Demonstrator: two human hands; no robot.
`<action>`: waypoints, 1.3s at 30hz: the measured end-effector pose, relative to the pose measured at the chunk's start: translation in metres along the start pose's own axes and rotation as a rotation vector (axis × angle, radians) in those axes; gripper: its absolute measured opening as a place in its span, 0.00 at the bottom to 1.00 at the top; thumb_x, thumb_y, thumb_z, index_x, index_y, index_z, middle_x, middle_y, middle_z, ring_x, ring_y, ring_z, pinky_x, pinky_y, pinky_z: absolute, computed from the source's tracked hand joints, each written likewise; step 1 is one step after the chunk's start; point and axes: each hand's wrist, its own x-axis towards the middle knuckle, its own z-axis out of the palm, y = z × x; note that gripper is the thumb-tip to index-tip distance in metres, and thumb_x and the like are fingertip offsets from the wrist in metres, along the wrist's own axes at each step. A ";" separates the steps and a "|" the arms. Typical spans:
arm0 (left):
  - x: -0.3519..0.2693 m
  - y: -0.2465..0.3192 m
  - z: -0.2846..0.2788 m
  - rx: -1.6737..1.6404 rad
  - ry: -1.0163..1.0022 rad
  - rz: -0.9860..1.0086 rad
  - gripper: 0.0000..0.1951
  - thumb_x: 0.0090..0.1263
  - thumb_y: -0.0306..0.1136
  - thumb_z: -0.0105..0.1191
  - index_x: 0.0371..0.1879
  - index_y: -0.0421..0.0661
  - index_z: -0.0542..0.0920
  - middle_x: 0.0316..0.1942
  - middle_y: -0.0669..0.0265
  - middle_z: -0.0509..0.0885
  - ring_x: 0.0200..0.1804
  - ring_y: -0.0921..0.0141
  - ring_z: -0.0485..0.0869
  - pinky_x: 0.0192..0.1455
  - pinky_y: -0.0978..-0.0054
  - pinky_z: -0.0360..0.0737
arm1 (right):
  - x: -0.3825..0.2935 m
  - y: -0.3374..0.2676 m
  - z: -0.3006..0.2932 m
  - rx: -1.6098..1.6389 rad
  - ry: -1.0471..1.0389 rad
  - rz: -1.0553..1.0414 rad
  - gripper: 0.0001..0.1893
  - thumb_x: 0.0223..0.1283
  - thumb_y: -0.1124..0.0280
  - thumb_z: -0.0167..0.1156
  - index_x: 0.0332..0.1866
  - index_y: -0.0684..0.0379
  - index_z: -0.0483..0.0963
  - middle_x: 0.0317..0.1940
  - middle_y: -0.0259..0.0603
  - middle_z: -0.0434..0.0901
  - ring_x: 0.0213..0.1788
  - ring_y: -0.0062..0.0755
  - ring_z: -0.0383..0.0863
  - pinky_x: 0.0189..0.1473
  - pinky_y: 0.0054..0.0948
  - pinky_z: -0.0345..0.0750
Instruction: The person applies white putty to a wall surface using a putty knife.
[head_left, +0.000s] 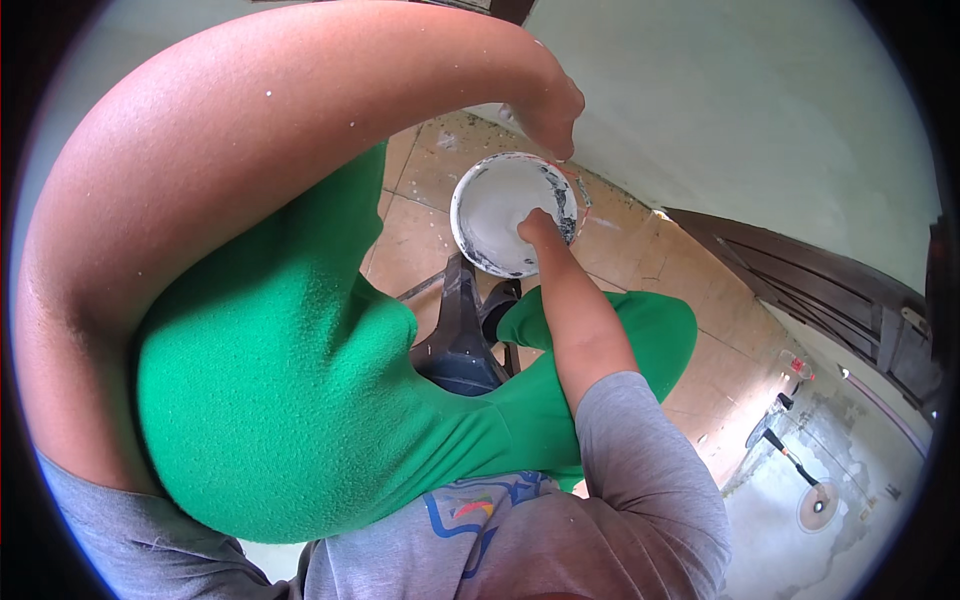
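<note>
A round white bucket (516, 268) stands on the tiled floor before me, its rim spotted with dark marks. Whitish material (491, 202) covers its inside. My right hand (534, 225) reaches into the bucket with its fingers curled. Whether those fingers grip anything is hidden. My left hand (551, 124) is bent downward near the bucket's far rim, close to the wall. Its fingers are mostly turned away, so I cannot tell what it holds.
A dark plastic stool (461, 330) is between my legs, beside my shoe (499, 304). The pale wall (735, 112) rises beyond the bucket. At right are a dark wooden door (825, 292), a clear bottle (796, 365) and a black-handled object (787, 456) by a round disc (817, 506).
</note>
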 end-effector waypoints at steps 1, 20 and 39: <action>-0.001 -0.001 -0.001 -0.002 -0.019 -0.003 0.35 0.69 0.52 0.54 0.71 0.42 0.71 0.68 0.49 0.75 0.69 0.52 0.75 0.71 0.54 0.71 | 0.002 0.002 0.001 -0.006 0.006 0.000 0.21 0.57 0.70 0.57 0.54 0.71 0.79 0.54 0.67 0.81 0.59 0.59 0.82 0.61 0.43 0.80; 0.000 -0.013 0.006 0.018 0.027 -0.030 0.34 0.68 0.52 0.54 0.68 0.40 0.74 0.65 0.49 0.79 0.67 0.51 0.77 0.70 0.54 0.72 | -0.002 0.025 -0.004 0.175 -0.068 0.042 0.21 0.55 0.69 0.59 0.50 0.74 0.79 0.50 0.70 0.82 0.58 0.58 0.83 0.60 0.43 0.79; 0.029 -0.002 -0.005 0.057 0.011 0.082 0.37 0.67 0.55 0.56 0.67 0.37 0.74 0.66 0.42 0.76 0.68 0.48 0.75 0.71 0.55 0.70 | -0.048 0.078 -0.096 0.520 -0.429 0.212 0.12 0.61 0.62 0.58 0.29 0.59 0.73 0.20 0.34 0.74 0.22 0.27 0.76 0.22 0.31 0.74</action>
